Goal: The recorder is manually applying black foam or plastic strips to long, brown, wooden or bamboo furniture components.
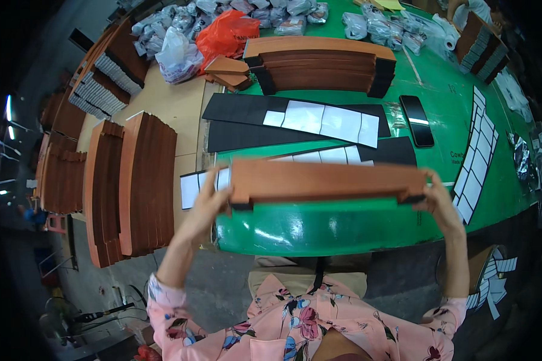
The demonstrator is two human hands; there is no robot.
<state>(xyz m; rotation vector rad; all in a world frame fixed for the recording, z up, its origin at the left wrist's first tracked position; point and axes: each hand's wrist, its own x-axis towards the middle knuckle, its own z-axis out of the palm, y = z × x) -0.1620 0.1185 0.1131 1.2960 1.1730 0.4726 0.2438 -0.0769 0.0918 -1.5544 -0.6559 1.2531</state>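
Note:
A long brown panel [325, 182], with a dark patch at each lower end, is held level over the near part of the green table, slightly blurred. My left hand [208, 197] grips its left end. My right hand [438, 201] is closed round the right end. Just beyond it lie black strips [238, 137], partly covered by a sheet of white stickers [334, 122]. More stickers on a strip [190, 189] show beside my left hand and are partly hidden by the panel. Farther back, a stack of similar brown panels [319, 67] with black ends stands on the table.
More stacks of brown panels [147, 180] stand at the left. A black phone [417, 120] and a curved strip with white stickers [479, 156] lie on the green table [295, 234] at the right. Wrapped grey bundles [271, 18] and an orange plastic bag [226, 36] fill the far side.

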